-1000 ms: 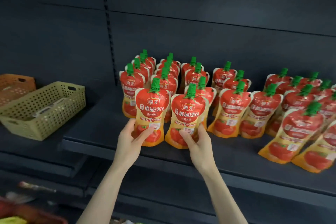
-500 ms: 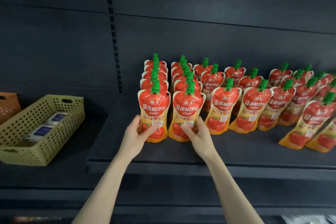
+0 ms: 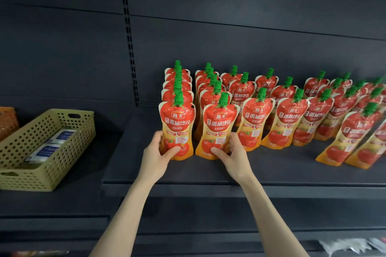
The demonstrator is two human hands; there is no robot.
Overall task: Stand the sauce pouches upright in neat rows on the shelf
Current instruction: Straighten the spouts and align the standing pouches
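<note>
Left hand grasps the left front pouch low down, thumb across the front, fingers wrapped round its left edge. Right hand grasps the right front pouch the same way, thumb on the lower front, fingers round its right edge. Both pouches stand upright on the dark shelf near its left end. They are side by side with a narrow gap between them, green caps up, labels facing the camera.

Behind each one a tight row of pouches runs straight to the far back panel: left row, second row. To the right are more pouches in shorter, looser rows, mostly upright, some with a slight lean. At the right, nearest the shelf front, two leaning pouches tilt clearly, tops over to the right. The pouches at the right frame edge are blurred, so I cannot tell how they stand.

A slotted upright strip runs down the back panel, left of the pouches. A green perforated basket sits on a lower shelf section to the left, with white-and-blue packets lying flat inside. An orange basket is just beyond it at the left edge, partly cut off. Some pale wrapped goods lie at bottom right, too blurred to identify.
</note>
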